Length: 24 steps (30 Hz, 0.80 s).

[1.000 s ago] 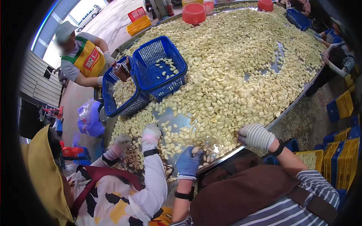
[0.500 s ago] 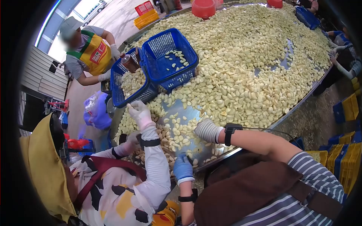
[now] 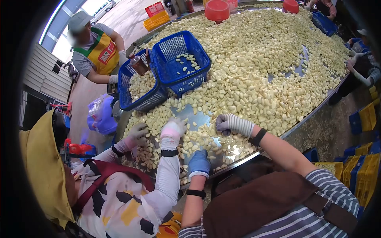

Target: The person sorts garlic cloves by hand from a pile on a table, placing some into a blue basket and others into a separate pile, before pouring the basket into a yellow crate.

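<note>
Pale peeled garlic cloves (image 3: 270, 99) cover a metal table. My left hand (image 3: 199, 162), in a blue glove, rests low over the near part of the table beside scattered cloves, its fingers bunched together. Anything under those fingers is hidden. Further right, my right hand (image 3: 235, 123), in a white-and-grey striped glove, has its fingers curled in at the edge of the clove pile. What it may hold cannot be made out. Loose cloves (image 3: 200, 139) lie on the metal between my hands.
A co-worker's gloved hands (image 3: 173, 129) work just left of mine. Two blue baskets (image 3: 180, 59), one with a bottle (image 3: 138, 65) in it, stand at the table's far left. Another person (image 3: 95, 51) stands behind them. Red containers (image 3: 217, 11) are at the far edge.
My right hand has moved slightly right and up, its fingers now curled. My left hand has moved up and right, further onto the table. The co-worker's hand has come down to the cloves.
</note>
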Each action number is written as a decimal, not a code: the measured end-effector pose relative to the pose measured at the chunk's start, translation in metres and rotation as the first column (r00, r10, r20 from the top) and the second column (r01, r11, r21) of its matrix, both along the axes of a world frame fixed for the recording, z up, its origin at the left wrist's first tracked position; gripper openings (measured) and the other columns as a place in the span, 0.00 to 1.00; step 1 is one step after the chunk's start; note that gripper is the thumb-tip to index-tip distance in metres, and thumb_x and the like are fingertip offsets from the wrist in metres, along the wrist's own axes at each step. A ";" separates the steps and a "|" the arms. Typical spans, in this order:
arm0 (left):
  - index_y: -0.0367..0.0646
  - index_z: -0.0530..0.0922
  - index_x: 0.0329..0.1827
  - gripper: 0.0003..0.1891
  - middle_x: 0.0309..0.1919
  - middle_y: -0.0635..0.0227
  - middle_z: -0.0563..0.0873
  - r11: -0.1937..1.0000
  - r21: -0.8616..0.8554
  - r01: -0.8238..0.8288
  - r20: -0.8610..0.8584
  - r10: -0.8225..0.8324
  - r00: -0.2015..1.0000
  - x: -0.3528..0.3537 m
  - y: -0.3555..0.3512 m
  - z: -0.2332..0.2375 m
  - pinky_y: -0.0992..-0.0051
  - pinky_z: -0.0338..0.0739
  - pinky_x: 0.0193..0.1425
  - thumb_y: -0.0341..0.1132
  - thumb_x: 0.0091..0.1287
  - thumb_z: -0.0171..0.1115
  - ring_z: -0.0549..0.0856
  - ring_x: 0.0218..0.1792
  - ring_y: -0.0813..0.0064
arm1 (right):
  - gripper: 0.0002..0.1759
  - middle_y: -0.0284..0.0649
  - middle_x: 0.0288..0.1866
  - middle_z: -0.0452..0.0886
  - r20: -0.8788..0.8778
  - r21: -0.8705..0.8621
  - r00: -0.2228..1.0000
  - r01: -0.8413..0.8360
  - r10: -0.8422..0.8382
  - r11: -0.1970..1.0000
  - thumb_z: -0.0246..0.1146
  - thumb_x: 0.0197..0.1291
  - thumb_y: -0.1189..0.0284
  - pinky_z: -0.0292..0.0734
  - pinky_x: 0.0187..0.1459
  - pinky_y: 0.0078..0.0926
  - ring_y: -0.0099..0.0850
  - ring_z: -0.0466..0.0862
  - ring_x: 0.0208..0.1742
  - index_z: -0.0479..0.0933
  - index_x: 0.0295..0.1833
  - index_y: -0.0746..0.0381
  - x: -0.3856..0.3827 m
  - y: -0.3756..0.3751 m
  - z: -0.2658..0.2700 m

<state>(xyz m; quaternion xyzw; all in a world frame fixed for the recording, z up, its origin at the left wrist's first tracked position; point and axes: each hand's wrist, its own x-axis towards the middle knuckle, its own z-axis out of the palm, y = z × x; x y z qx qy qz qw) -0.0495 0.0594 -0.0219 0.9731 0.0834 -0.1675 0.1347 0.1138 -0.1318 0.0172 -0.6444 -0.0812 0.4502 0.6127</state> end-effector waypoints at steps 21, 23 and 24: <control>0.44 0.80 0.37 0.10 0.35 0.54 0.86 0.943 0.006 -0.333 -0.019 0.333 0.943 -0.025 0.019 0.021 0.57 0.77 0.44 0.40 0.61 0.60 0.85 0.39 0.51 | 0.09 0.46 0.25 0.82 0.539 -0.668 0.550 -0.183 0.638 0.721 0.62 0.54 0.71 0.76 0.25 0.35 0.42 0.83 0.27 0.77 0.37 0.65 -0.055 0.020 -0.003; 0.44 0.81 0.36 0.10 0.36 0.53 0.86 0.942 0.044 -0.332 -0.016 0.333 0.943 -0.018 0.020 0.012 0.58 0.77 0.46 0.41 0.60 0.61 0.85 0.40 0.51 | 0.09 0.42 0.24 0.81 0.330 -0.371 0.868 -0.243 0.371 0.897 0.61 0.56 0.69 0.75 0.26 0.31 0.35 0.82 0.26 0.77 0.39 0.64 -0.049 0.002 0.012; 0.43 0.81 0.36 0.11 0.37 0.52 0.86 0.939 0.087 -0.333 -0.019 0.336 0.942 -0.015 0.019 0.008 0.59 0.77 0.47 0.41 0.59 0.62 0.85 0.41 0.51 | 0.10 0.37 0.24 0.80 -0.048 -0.043 0.991 -0.128 0.126 0.991 0.60 0.58 0.67 0.75 0.26 0.26 0.29 0.81 0.25 0.78 0.40 0.63 -0.047 -0.011 0.019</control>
